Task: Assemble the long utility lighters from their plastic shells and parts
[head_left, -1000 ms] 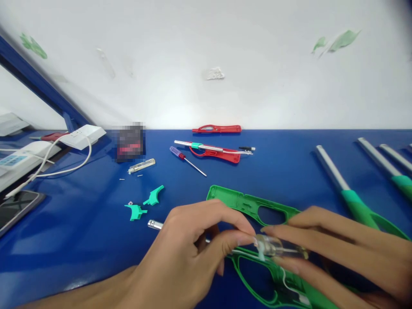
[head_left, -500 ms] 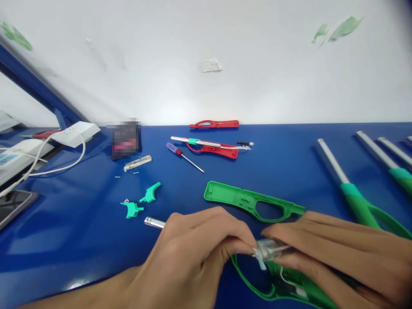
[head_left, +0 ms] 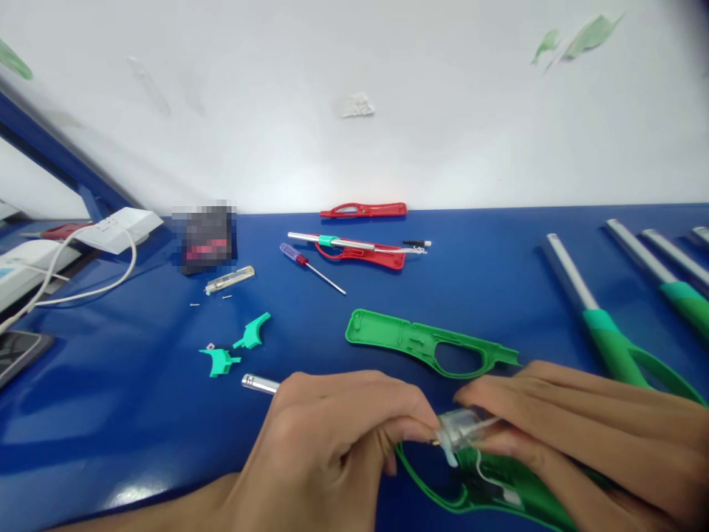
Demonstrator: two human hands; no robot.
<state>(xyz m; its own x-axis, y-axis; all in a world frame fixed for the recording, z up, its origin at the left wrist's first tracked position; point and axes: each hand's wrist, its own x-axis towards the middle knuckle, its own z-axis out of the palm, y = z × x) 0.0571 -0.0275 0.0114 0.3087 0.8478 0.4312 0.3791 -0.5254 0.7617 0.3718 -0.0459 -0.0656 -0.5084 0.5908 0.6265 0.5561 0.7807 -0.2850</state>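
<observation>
A clear plastic lighter fuel tank [head_left: 459, 430], with a pale blue lever at its end, is held between my hands. My right hand [head_left: 598, 436] is closed around the tank's body, hiding much of it. The fingertips of my left hand [head_left: 343, 436] are pinched at its valve end. Below the tank lies a green lighter handle half [head_left: 498, 480] with a white wire in it, partly covered by my right hand. A metal lighter tube [head_left: 259, 383] sticks out from behind my left hand. Beyond them lies the other green handle half [head_left: 388, 334], inner side up.
Two teal trigger pieces [head_left: 252, 331], another clear tank [head_left: 230, 280] and a screwdriver [head_left: 313, 267] lie on the blue table [head_left: 138, 414]. Red lighter parts [head_left: 362, 210] are at the back. Several green lighters [head_left: 603, 340] line the right. A white power strip [head_left: 119, 227] and phone [head_left: 22, 355] are left.
The view has shifted slightly, so the table things appear a little further left. Both hands keep hold of the clear tank in nearly the same pose.
</observation>
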